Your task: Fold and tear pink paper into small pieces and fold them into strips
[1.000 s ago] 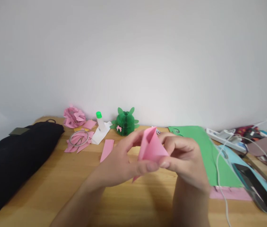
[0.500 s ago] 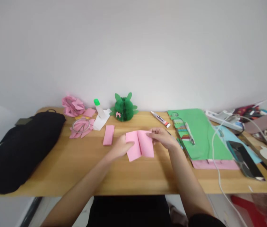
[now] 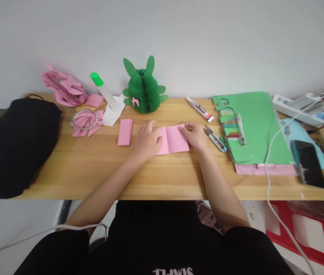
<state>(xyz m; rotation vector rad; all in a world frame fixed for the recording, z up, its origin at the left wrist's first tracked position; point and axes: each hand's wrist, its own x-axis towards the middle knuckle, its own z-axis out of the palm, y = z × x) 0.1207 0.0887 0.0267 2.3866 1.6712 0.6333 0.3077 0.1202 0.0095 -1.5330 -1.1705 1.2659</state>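
Observation:
A creased sheet of pink paper [image 3: 177,138] lies opened out on the table, its fold running down the middle. My left hand [image 3: 147,140] rests over its left part, fingers spread, hiding that edge. At the upper right corner, my right hand [image 3: 194,135] is closed on the paper, thumb on top. To the left of my left hand lies a folded pink paper strip [image 3: 125,132]. Thread snips [image 3: 215,139] with blue handles are just right of my right hand. Behind stands a green honeycomb paper figure [image 3: 144,91] with leaf-shaped ears and a small pink bow.
A glue tube [image 3: 200,109] lies near the wall. At left are a green-capped glue bottle [image 3: 106,91], a tape ring [image 3: 85,119], crumpled pink paper [image 3: 64,86] and a black bag [image 3: 21,145]. Green sheets [image 3: 261,126], a phone [image 3: 310,164] and a white cable [image 3: 268,168] occupy the right.
The pink paper, tilted up and bent between both hands before, is now flatter on the table. My left hand has opened out over it. The view has tipped downward.

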